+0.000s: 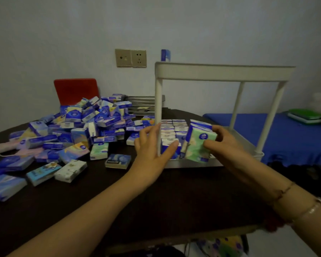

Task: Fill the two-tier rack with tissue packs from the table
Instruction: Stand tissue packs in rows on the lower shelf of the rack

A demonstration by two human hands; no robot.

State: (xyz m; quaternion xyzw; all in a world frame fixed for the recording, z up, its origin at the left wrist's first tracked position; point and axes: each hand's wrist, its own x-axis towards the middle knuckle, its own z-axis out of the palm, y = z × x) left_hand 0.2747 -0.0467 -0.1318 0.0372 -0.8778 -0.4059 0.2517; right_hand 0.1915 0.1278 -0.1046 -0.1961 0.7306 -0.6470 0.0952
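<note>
Dark counter (174, 197) carried a loose heap of tissue packs (93, 123) across its left half — most blue, a few green or white, single packs lying apart near the front. White two-tier rack (224, 73) stood at the right on the counter — rows of packs upright on its lower tier (235, 134).

A white plastic two-tier rack (224, 73) stands on the dark table, its lower tier partly filled with upright rows of blue-and-white tissue packs (171, 129). A green-fronted tissue pack (198, 143) is tilted at the front of that lower tier. A loose heap of blue, green and white tissue packs (78, 130) lies left of the rack.
</note>
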